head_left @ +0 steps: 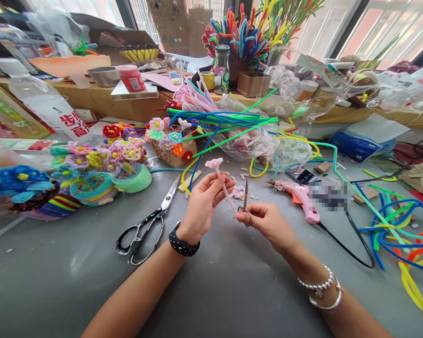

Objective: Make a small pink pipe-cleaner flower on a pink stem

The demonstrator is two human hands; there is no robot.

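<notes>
Grey counter (232,291), pink fuzzy flower (214,163) held tilted above it, left hand (201,206) with fingers pinched on the flower's stem (229,199), right hand (270,224) with fingers closed round small scissors (246,196), black-handled scissors (161,210) lying left, pink glue gun (305,198) lying right, flower-filled basket (169,158) behind.

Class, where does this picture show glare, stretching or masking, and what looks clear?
Head view: the windows look nearly washed out; head view: the plastic bottle at far left looks stretched; head view: a pale sheen on the gray tabletop; head view: a pixelated patch beside the pink glue gun; head view: the pink flower in the left hand looks fairly sharp.
</notes>
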